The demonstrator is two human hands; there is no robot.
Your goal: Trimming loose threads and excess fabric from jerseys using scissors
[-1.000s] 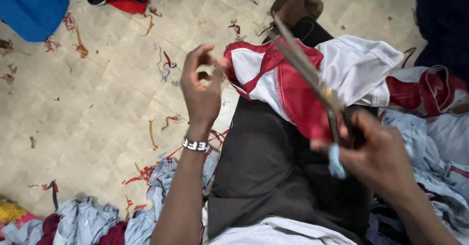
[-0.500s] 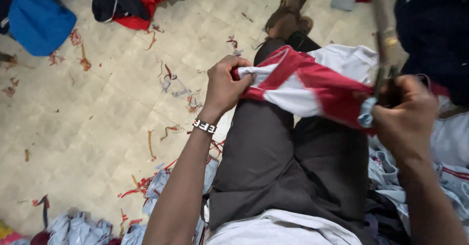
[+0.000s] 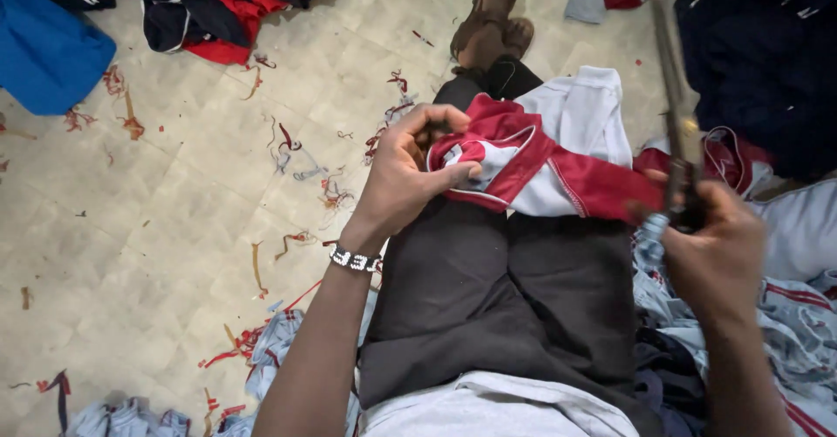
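Head view shows the red and white garment [image 3: 540, 171] on your lap, near centre. Your left hand [image 3: 405, 175] pinches its edge at 9 o'clock; your right hand [image 3: 711, 245] grips long scissors [image 3: 676, 123] at 3 o'clock.

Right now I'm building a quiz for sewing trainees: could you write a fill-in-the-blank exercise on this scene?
1. The left hand pinches a red and ____ garment.
2. The right hand holds long ____, blades pointing away.
3. The garment rests on the person's ____.
4. A beaded bracelet sits on the ____ wrist.

Missing words: white; scissors; lap; left
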